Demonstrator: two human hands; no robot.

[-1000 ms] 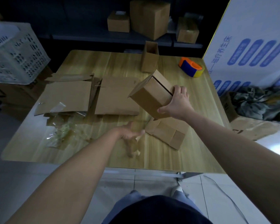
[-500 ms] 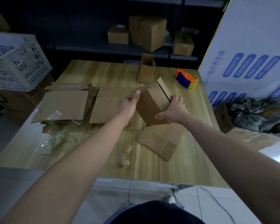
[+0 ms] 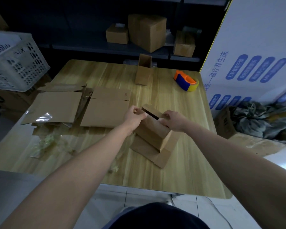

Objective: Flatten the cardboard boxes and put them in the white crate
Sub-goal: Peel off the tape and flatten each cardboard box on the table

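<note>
We are gripping the small box [image 3: 153, 129] on the counter [image 3: 172, 171], left hand [image 3: 134, 115] and right hand [image 3: 173, 120] fingers clenched on its top flaps beside the slit; we are pulling evenly apart, bracing downward.

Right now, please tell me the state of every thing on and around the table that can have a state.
Box in hands: still box-shaped, top flaps split open, both hands at the slit.
Left hand: grip closed on one flap.
Right hand: grip closed on the other flap.
Flattened cardboard: lying flat on the table.
Narrow box: upright, top open.
White crate: beside the table; contents unclear.
Tape dispenser: lying unused.
</note>
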